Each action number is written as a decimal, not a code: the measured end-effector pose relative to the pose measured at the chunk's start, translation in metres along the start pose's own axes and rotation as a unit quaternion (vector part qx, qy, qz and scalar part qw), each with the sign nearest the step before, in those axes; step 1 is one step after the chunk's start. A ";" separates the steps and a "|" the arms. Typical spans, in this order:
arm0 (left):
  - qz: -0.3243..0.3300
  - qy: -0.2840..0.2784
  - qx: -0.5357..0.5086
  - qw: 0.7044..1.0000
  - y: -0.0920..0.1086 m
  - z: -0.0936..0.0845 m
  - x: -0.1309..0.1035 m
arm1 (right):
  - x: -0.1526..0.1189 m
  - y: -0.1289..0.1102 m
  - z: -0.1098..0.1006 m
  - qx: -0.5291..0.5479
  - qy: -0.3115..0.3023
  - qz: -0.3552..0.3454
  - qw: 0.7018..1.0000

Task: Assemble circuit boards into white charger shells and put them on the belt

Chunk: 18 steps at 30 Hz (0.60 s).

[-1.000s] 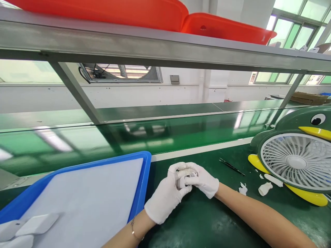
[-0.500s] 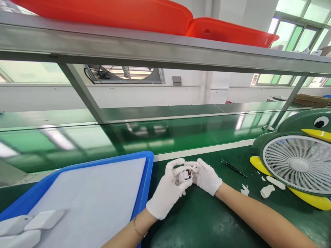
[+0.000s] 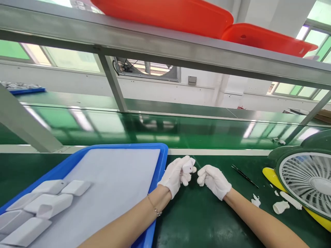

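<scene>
My gloved left hand grips a small white plastic housing between thumb and fingers, just right of the blue tray. A small dark opening shows on the housing's face. To the right, apart from it, my gloved right hand hovers over the green bench with its fingers curled in together. Whatever those fingers hold, if anything, is hidden. On the left side of the blue tray, several larger white plastic casings lie in a heap on a white sheet.
Black tweezers lie right of my right hand. Beyond them are white scraps, a short white tube-like piece and a green fan with a white grille. A metal shelf carrying red trays crosses overhead.
My hands have moved apart. The housing has turned in my left hand, so the wires in its open side no longer show. The view has swung left, revealing more casings.
</scene>
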<state>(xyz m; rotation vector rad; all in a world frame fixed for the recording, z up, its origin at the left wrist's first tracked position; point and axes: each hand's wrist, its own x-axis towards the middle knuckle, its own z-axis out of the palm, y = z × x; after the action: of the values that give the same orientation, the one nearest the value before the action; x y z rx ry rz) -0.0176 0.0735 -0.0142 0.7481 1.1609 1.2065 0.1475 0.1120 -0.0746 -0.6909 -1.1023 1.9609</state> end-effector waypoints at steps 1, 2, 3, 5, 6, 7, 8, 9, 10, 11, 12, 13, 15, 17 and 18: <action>0.002 0.005 0.002 1.000 0.001 0.001 -0.001 | 0.000 0.000 0.000 -0.006 0.000 -0.002 1.000; 0.006 0.009 0.006 1.000 0.001 0.002 -0.002 | 0.000 0.000 0.000 -0.009 0.000 -0.002 1.000; 0.013 0.013 0.013 1.000 0.001 0.003 -0.003 | 0.000 -0.001 0.000 -0.010 0.000 -0.001 1.000; 0.036 0.020 0.033 0.999 -0.001 0.005 -0.004 | 0.001 -0.004 0.001 -0.010 -0.004 0.007 1.000; 0.050 0.023 0.046 0.997 -0.003 0.005 -0.004 | 0.001 -0.005 0.001 -0.010 -0.007 0.012 1.000; 0.065 0.024 0.061 0.996 -0.006 0.006 -0.003 | 0.002 -0.006 0.002 -0.012 -0.009 0.016 1.000; 0.077 0.023 0.079 0.994 -0.009 0.006 -0.003 | 0.003 -0.007 0.003 -0.016 -0.010 0.018 1.000; 0.088 0.018 0.098 0.991 -0.012 0.005 -0.002 | 0.004 -0.006 0.003 -0.023 -0.008 0.016 1.000; 0.097 0.010 0.119 0.988 -0.016 0.004 0.000 | 0.004 -0.005 0.004 -0.034 -0.004 0.011 0.999; 0.106 0.001 0.141 0.984 -0.019 0.003 0.001 | 0.004 -0.004 0.005 -0.047 0.001 0.004 0.999; 0.115 -0.010 0.164 0.980 -0.022 0.001 0.002 | 0.004 -0.003 0.006 -0.062 0.004 -0.003 0.998; 0.124 -0.021 0.187 0.974 -0.024 -0.001 0.003 | 0.004 -0.001 0.006 -0.079 0.006 -0.009 0.997; 0.137 -0.036 0.226 0.964 -0.026 -0.004 0.004 | 0.002 0.001 0.008 -0.112 0.006 -0.018 0.994; 0.142 -0.042 0.253 0.956 -0.026 -0.005 0.003 | 0.000 0.002 0.008 -0.136 0.007 -0.026 0.990; 0.143 -0.043 0.261 0.954 -0.026 -0.005 0.003 | 0.000 0.003 0.008 -0.144 0.009 -0.032 0.989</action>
<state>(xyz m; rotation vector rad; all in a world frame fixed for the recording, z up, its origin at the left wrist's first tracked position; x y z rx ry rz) -0.0143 0.0692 -0.0406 1.3940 1.3470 1.0906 0.1403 0.1067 -0.0733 -0.8124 -1.3967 1.7559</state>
